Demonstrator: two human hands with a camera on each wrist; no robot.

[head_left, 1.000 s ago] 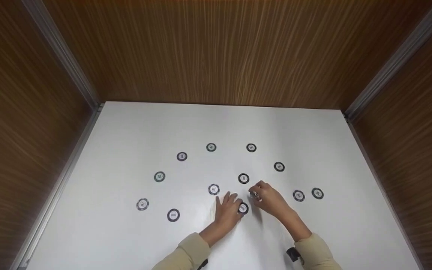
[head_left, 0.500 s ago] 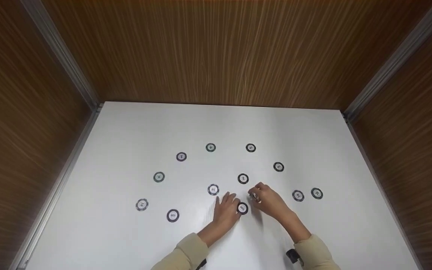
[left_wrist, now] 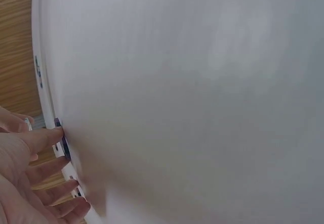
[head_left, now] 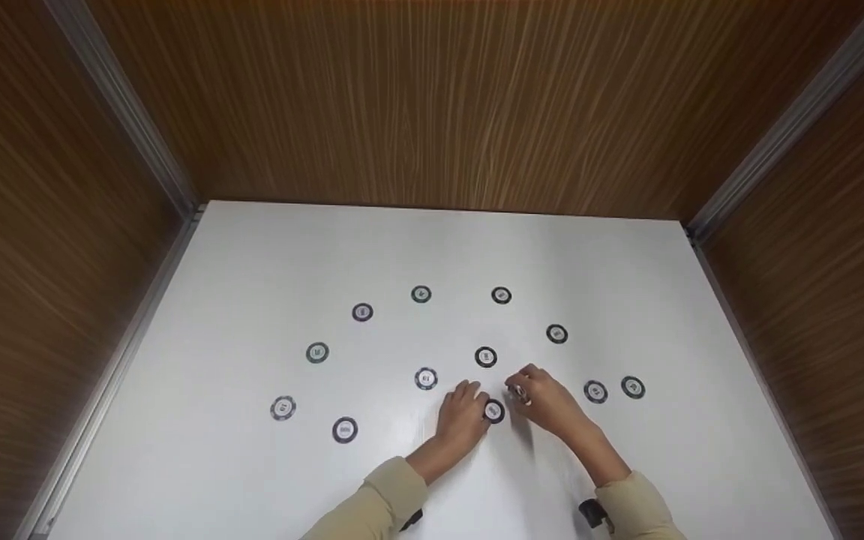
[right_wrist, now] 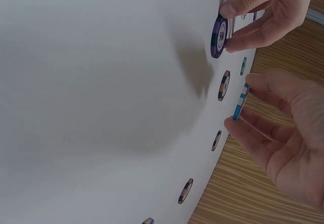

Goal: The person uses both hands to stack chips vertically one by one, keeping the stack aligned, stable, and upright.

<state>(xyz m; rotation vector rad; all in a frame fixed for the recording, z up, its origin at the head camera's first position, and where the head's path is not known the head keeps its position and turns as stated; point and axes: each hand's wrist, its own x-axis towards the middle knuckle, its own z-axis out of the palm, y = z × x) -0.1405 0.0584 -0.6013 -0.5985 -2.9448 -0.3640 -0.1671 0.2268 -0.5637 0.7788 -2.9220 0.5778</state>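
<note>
Between thumb and finger, my left hand (head_left: 463, 420) pinches a dark purple poker chip (right_wrist: 220, 38) by its edges, printed face showing. Its other fingers reach past the chip, low over the white table (head_left: 432, 495). Just to the right, my right hand (head_left: 552, 405) grips a blue-and-white poker chip (right_wrist: 241, 102) by its rim, tilted and partly hidden by the fingers in the head view. A black-edged chip (head_left: 486, 357) lies flat beyond both hands. Left of it is a chip marked 10 (head_left: 426, 379).
Several chips lie spread in a loose arc, among them a green one (head_left: 317, 352), a purple one (head_left: 345, 430) at left and a grey-edged one (head_left: 633, 387) at right. Wood-grain panels (head_left: 432, 105) enclose the table's back and sides.
My left hand has shifted slightly right with the purple chip, its fingers drawn closer together. My right hand has also moved a little right with its chip. The chips on the table stay put.
</note>
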